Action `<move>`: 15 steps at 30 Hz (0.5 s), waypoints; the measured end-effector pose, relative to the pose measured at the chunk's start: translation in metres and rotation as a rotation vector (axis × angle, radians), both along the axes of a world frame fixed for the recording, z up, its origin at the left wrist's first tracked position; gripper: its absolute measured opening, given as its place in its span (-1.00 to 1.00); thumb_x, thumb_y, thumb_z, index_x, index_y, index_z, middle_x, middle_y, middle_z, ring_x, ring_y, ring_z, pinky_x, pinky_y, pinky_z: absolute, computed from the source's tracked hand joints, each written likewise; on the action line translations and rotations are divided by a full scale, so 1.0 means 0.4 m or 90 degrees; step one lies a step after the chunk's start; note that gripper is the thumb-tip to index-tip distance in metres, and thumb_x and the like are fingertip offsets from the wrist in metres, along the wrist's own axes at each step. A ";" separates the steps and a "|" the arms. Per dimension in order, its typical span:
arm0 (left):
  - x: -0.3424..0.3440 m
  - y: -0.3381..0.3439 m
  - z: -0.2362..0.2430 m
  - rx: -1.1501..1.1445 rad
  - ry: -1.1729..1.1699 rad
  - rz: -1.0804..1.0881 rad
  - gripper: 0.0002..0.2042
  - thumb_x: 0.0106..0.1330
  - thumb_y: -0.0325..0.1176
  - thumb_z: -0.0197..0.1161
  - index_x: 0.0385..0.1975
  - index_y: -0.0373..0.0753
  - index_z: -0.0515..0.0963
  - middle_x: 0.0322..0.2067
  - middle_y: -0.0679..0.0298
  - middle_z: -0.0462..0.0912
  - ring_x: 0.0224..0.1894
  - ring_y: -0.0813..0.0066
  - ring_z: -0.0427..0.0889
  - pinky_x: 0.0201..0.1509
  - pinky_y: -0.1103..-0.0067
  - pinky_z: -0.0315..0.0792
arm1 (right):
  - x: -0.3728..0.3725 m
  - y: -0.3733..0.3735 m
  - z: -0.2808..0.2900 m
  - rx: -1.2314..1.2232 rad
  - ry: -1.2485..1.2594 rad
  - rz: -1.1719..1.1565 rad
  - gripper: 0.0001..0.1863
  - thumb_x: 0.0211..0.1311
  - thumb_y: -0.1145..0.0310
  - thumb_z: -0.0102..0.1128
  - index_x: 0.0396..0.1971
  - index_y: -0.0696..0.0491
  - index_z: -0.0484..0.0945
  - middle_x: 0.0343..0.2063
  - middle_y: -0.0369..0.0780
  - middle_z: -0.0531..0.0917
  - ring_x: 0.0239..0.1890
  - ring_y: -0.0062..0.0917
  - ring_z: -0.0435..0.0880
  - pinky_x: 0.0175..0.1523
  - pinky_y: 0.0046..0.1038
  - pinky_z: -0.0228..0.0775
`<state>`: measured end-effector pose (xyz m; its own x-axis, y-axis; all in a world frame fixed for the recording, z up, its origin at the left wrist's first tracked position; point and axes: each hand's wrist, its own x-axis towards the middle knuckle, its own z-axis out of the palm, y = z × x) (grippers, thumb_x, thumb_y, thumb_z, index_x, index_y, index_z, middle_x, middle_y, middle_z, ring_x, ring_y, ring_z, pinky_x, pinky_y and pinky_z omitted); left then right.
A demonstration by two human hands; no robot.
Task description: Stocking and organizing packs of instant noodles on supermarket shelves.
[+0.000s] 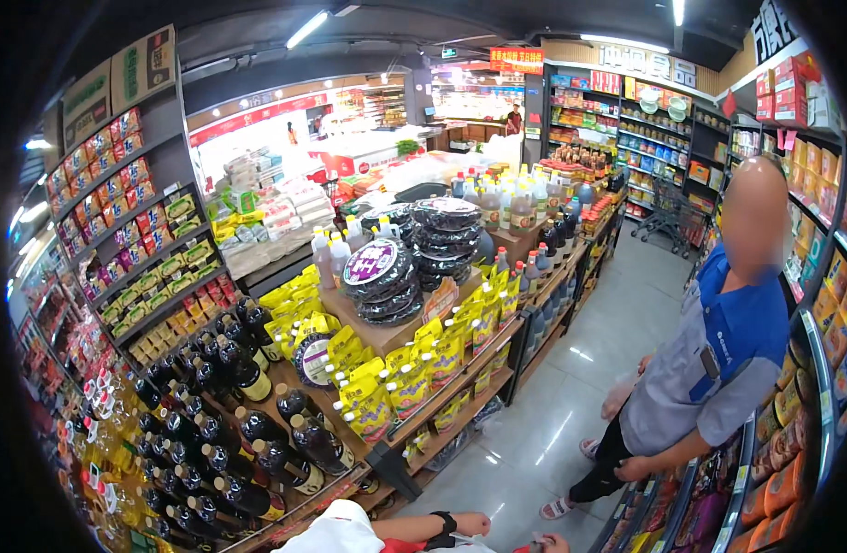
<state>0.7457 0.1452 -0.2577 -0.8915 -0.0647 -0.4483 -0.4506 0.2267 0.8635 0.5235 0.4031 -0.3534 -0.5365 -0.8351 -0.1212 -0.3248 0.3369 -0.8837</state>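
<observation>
At the lower edge, my left hand reaches over the aisle floor, below a black wristband; its fingers look curled in, and whatever they may hold is hidden. A white sleeve covers part of that arm. Just right of it, my right hand is cut off by the frame, its fingers bent around something small I cannot make out. Neither hand touches the shelves. Nearest on the left are dark capped bottles and yellow spouted pouches on a wooden display.
A person in a blue and grey shirt stands in the aisle at right, beside packed shelves. Round black wrapped packs are stacked on the display. A shopping cart stands farther down the tiled floor.
</observation>
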 end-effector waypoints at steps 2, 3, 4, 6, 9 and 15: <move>-0.032 0.009 -0.028 -0.047 0.020 -0.014 -0.79 0.19 -0.27 0.03 -0.37 -0.26 0.52 -0.57 0.28 0.53 -0.56 0.45 0.48 -0.45 0.49 0.37 | -0.039 0.004 -0.008 0.149 0.003 -0.034 -0.64 0.28 0.18 -0.02 -0.05 0.07 0.51 -0.48 -0.12 0.64 -0.46 -0.41 0.61 -0.27 -0.37 0.47; -0.045 0.016 0.007 -0.112 0.072 -0.023 -0.78 0.19 -0.27 0.04 -0.30 -0.25 0.51 -0.50 0.21 0.56 -0.47 0.36 0.52 -0.36 0.45 0.39 | -0.084 0.002 -0.018 0.102 -0.075 -0.032 -0.65 0.29 0.20 -0.04 -0.04 0.07 0.50 -0.44 -0.12 0.64 -0.47 -0.38 0.61 -0.27 -0.36 0.48; -0.059 0.019 0.052 -0.176 0.127 -0.029 -0.76 0.19 -0.27 0.05 -0.24 -0.24 0.50 -0.43 0.14 0.60 -0.38 0.27 0.56 -0.27 0.41 0.41 | -0.132 0.006 -0.042 0.055 -0.151 -0.029 -0.66 0.31 0.22 -0.06 -0.02 0.06 0.48 -0.41 -0.11 0.64 -0.48 -0.36 0.60 -0.26 -0.35 0.48; -0.066 0.013 0.116 -0.154 0.101 -0.028 -0.75 0.18 -0.26 0.07 -0.21 -0.24 0.49 -0.37 0.10 0.60 -0.31 0.20 0.56 -0.21 0.39 0.40 | -0.067 -0.084 0.469 0.090 -0.248 -0.265 -0.66 0.33 0.30 -0.06 0.03 0.13 0.41 -0.29 -0.11 0.63 -0.36 -0.35 0.62 -0.17 -0.39 0.47; -0.094 -0.002 0.119 -0.157 0.075 -0.060 -0.75 0.19 -0.27 0.07 -0.21 -0.24 0.49 -0.36 0.05 0.59 -0.29 0.15 0.56 -0.17 0.36 0.40 | -0.130 -0.089 0.648 -0.097 -0.171 -0.307 -0.61 0.08 0.48 0.04 -0.02 0.19 0.44 -0.21 -0.14 0.61 -0.21 -0.38 0.60 -0.08 -0.44 0.43; -0.165 0.001 0.160 -0.223 0.060 -0.119 -0.69 0.20 -0.21 0.08 -0.10 -0.18 0.47 -0.35 0.03 0.61 -0.25 0.08 0.59 -0.14 0.34 0.43 | -0.151 0.016 0.955 -0.283 0.116 -0.527 -0.61 0.16 0.54 -0.01 0.03 0.20 0.39 -0.04 -0.15 0.52 0.01 -0.44 0.47 0.16 -0.47 0.22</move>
